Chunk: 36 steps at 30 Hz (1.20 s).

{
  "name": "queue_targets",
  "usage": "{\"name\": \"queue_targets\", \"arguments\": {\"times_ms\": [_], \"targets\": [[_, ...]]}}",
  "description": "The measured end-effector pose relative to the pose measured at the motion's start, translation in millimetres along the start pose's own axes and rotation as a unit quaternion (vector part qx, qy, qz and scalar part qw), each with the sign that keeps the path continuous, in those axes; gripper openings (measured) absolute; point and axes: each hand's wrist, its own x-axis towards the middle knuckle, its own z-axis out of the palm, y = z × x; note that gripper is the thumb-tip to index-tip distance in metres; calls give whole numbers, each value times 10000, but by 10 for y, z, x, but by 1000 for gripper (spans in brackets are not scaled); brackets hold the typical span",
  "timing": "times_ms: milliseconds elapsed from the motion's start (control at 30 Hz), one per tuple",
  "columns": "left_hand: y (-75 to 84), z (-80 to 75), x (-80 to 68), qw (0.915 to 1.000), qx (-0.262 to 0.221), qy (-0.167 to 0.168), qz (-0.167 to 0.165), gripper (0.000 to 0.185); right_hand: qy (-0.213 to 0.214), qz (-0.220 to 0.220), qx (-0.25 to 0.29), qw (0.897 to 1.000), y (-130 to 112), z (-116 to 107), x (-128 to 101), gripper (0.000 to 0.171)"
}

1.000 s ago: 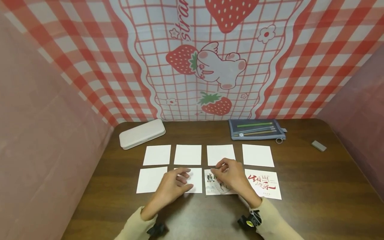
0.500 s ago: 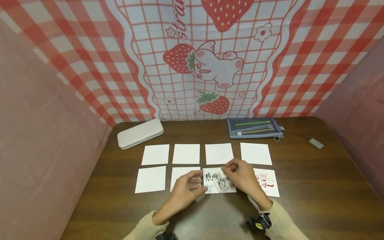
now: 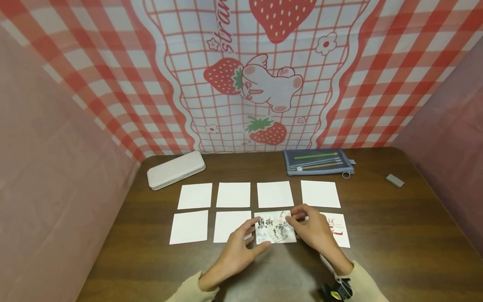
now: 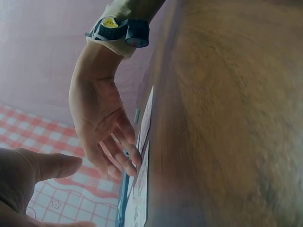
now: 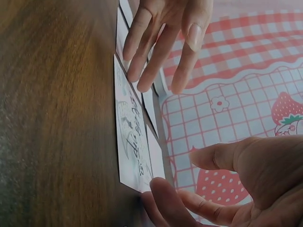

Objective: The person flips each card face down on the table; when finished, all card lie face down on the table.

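Note:
A printed card (image 3: pixel 274 228) with black brush characters and a grey ink drawing lies face up in the near row. My left hand (image 3: pixel 239 251), fingers extended and apart, is at the card's left edge. In the right wrist view the right hand's fingers (image 5: pixel 165 201) are at the card's right end, the thumb well apart from them. My right hand (image 3: pixel 315 226) partly covers a second card with red characters (image 3: pixel 341 230) in the head view. White blank-faced cards (image 3: pixel 188 227) fill the other places in two rows, one partly behind the left hand.
A white case (image 3: pixel 176 170) lies at the back left of the brown wooden table (image 3: pixel 151 268). Toward the back right is a blue mesh pouch (image 3: pixel 318 162) holding pencils, with a grey eraser-like block (image 3: pixel 395 180) farther right. A strawberry-print cloth (image 3: pixel 234 105) hangs behind.
Both hands have moved right. The right hand has slid from over the black-character card to its right edge, uncovering it; the left has come from the neighbouring blank card to its left edge.

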Motion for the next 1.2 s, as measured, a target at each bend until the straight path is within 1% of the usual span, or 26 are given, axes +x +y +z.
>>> {"name": "queue_targets", "arguments": {"times_ms": [167,433,600,733,967,1100,1200], "targets": [[20,17,-12,10000,-32,-17,28,73,-51,114,217,9997,-6,-17,-51,29],[15,25,-8,9999,-83,11,-97,73,-136,280,447,9985,-15,-27,-105,33],[9,22,7,9998,-136,-31,-107,73,-215,484,717,9960,-7,-36,-127,35],[16,13,19,9996,-255,-52,-79,73,-240,711,1128,9908,15,-49,-135,36],[32,22,27,9990,-440,-11,-95,70,-433,898,1776,9790,75,-94,-153,41],[32,43,39,9988,-467,-50,-97,69,-540,1037,2053,9717,98,-126,-156,42],[35,60,47,9990,-433,-79,-59,69,-553,1047,2111,9703,96,-134,-147,42]]}}
